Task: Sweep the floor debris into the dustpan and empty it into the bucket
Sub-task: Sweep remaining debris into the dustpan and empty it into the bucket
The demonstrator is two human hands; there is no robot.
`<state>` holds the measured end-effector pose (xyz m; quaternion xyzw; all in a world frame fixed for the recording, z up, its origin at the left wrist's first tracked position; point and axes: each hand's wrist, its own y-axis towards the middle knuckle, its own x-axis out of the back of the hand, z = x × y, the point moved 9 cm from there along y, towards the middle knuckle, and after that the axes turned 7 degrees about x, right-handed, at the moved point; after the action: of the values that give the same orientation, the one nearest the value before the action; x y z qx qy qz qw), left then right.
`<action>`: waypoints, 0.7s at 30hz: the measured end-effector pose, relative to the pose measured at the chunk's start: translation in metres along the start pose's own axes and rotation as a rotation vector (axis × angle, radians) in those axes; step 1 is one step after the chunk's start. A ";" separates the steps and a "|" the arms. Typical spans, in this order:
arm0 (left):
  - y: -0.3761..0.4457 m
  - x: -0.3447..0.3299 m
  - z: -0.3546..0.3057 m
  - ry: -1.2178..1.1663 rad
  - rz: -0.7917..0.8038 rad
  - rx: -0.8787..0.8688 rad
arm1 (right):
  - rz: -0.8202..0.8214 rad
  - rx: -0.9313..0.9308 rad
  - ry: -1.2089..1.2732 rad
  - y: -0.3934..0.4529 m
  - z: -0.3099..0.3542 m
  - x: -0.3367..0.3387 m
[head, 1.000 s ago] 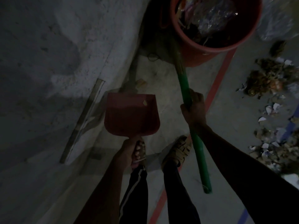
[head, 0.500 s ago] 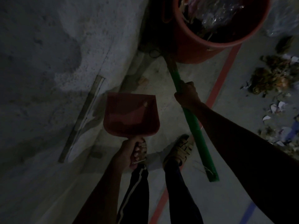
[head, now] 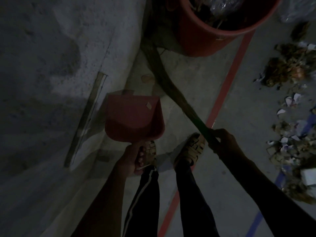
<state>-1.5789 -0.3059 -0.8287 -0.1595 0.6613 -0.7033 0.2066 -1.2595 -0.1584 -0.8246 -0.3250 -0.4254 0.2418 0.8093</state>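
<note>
A red dustpan [head: 133, 118] hangs above the floor in front of my feet, with one pale scrap [head: 148, 105] in it. My left hand [head: 131, 158] is shut on its handle. My right hand [head: 224, 142] grips the green handle of a broom [head: 172, 93]. The broom's brown bristles reach up to the base of the red bucket [head: 201, 38]. The bucket stands at the top, filled with plastic and rubbish. A heap of floor debris [head: 292, 103] of leaves and paper scraps lies at the right.
A rough grey wall [head: 51, 65] runs along the left, with a thin metal strip [head: 85, 118] leaning against it. A red floor line [head: 225, 89] passes diagonally under my feet [head: 189, 149]. A blue line [head: 256, 223] lies lower right. A small pale scrap [head: 147, 78] lies near the wall.
My right hand has pulled down and right, from beside the bucket to beside my right foot, and the broom's bristles have come into view. The dustpan has stayed almost still.
</note>
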 end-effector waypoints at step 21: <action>-0.007 0.029 0.013 0.147 -0.102 -0.061 | 0.055 0.198 0.236 0.031 0.102 -0.077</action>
<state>-1.5981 -0.3316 -0.8222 -0.1472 0.6866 -0.7023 0.1166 -1.3893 -0.1565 -0.8446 -0.2814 -0.2922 0.2649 0.8748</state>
